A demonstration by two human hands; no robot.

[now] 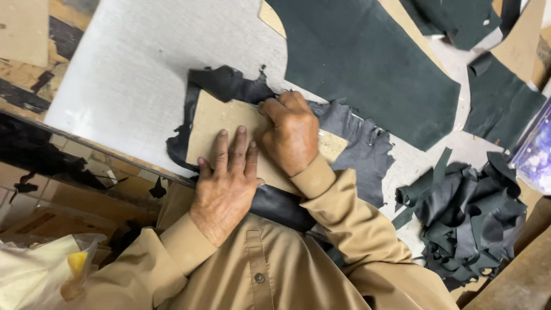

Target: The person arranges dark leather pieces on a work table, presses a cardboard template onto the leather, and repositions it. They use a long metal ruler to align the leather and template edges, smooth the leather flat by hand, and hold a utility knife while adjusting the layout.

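Observation:
A tan cardboard template (215,123) lies on a ragged piece of black leather (356,146) at the near edge of a grey worktable (132,74). My left hand (225,181) lies flat on the template, palm down with the fingers spread. My right hand (291,135) is curled into a fist at the template's upper right edge, knuckles up, touching both card and leather. No tool shows in that fist; the fingertips are hidden under it. Both sleeves are tan.
A large dark green leather panel (367,57) on tan card lies beyond the hands. More dark pieces (499,100) lie at the far right, and a heap of dark scraps (468,221) sits at the right. Below the table edge at left are scraps and a pale plastic bag (40,272).

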